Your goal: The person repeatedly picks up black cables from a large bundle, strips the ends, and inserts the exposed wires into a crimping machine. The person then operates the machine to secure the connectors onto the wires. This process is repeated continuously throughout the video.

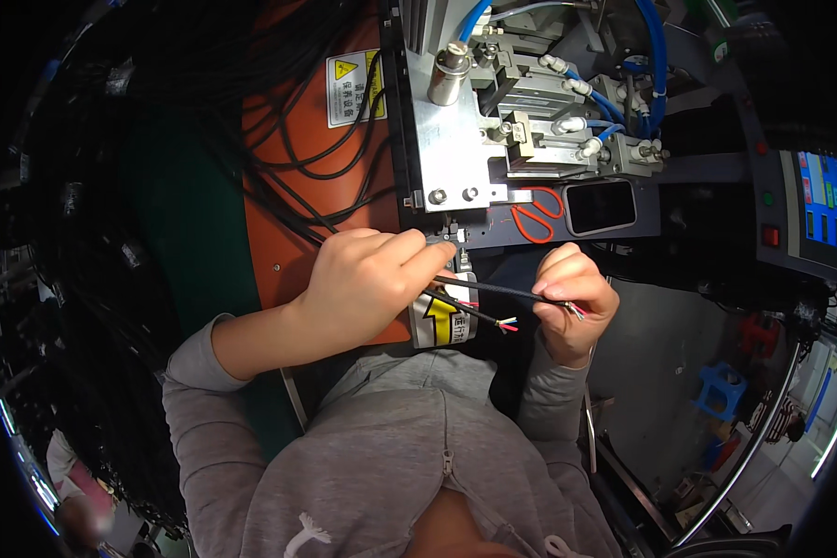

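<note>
My left hand (367, 284) is closed around black cables just in front of the metal machine (446, 139). Two cable ends stick out to the right of it. One black cable (498, 289) runs across to my right hand (575, 299), whose thumb and fingers pinch it near its stripped end, where thin coloured wires show. The other cable end (479, 314) hangs free below, with white, red and dark wires fanned out at its tip. Behind these cables is a white label with a yellow arrow (445, 325). My left fingers partly hide the small fixture (454, 234) at the machine's front.
Orange-handled scissors (538, 216) and a phone (601, 206) lie right of the machine. Many black cables (298, 158) spread over the orange surface (279, 251) at left. Blue air hoses (660, 56) rise at the back. A control panel with a screen (820, 209) stands far right.
</note>
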### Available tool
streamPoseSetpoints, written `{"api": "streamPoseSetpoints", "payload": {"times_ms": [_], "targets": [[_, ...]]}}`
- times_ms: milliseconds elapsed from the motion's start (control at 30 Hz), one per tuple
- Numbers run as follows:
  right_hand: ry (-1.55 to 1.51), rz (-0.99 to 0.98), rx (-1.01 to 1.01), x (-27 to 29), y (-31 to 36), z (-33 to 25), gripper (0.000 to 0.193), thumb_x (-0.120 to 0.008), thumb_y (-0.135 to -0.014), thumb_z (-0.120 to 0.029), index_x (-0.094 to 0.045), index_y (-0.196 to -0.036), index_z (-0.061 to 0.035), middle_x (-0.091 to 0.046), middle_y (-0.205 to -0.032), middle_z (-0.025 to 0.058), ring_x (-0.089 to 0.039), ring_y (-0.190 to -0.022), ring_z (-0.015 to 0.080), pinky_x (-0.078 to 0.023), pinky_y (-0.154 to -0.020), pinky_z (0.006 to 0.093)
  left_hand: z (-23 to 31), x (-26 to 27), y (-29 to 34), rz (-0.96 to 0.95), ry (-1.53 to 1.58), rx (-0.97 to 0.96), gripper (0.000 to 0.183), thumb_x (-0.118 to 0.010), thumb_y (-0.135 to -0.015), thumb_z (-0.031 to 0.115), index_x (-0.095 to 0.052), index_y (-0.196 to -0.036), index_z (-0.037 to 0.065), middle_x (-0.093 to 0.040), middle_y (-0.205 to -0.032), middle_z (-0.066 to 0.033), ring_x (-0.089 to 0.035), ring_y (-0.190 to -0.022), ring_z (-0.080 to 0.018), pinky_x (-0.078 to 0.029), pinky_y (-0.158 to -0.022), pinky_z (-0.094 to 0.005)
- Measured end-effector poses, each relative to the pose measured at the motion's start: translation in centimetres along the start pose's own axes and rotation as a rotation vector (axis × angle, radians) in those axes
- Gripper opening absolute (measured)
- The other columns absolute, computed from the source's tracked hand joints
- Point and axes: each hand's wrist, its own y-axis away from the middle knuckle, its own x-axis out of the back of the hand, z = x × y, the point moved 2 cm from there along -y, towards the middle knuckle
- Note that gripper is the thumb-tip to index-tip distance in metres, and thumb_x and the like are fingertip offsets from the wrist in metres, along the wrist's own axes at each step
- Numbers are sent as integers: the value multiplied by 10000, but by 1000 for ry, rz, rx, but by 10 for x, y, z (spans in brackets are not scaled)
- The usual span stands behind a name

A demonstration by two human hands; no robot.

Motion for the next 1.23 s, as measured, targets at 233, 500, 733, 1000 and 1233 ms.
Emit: {"api": "streamPoseSetpoints", "payload": {"times_ms": [233, 500, 733, 1000, 1233], "targets": [[121, 1, -188, -30, 3, 2, 168, -727, -692, 69, -612, -797, 6, -644, -807, 113, -596, -749, 169, -459, -643, 276, 13, 5, -6, 258, 171, -164, 309, -667, -775, 220, -671, -1029, 45, -632, -783, -67, -587, -601, -180, -432, -518, -261], [42, 126, -33, -52, -9, -5, 212, -767, -689, 21, -646, -863, 19, -677, -828, 100, -628, -782, 208, -498, -691, 300, 6, 7, -5, 189, 273, -75, 171, -693, -731, 116, -628, -868, 37, -527, -672, -27, -564, -558, -161, -420, -457, -281], [-4, -63, -164, -40, -9, 3, 180, -765, -689, 9, -675, -845, 10, -664, -832, 94, -607, -799, 182, -478, -714, 278, 4, 6, -7, 229, 285, -95, 188, -722, -703, 76, -635, -860, 18, -585, -723, -58, -580, -570, -184, -432, -464, -295], [223, 103, -113, -43, -13, -3, 151, -764, -674, 33, -652, -765, -13, -640, -762, 75, -577, -712, 173, -457, -667, 282, 7, -1, -5, 192, 293, -74, 194, -727, -687, 51, -619, -844, 13, -534, -726, -48, -556, -555, -167, -430, -446, -274], [717, 29, 101, -51, -16, -12, 171, -762, -690, 6, -633, -789, -49, -602, -729, 58, -551, -684, 219, -445, -667, 329, 8, 1, -1, 136, -1, -54, 185, -678, -678, 98, -594, -843, 108, -473, -747, -22, -557, -590, -111, -430, -451, -254]]}}
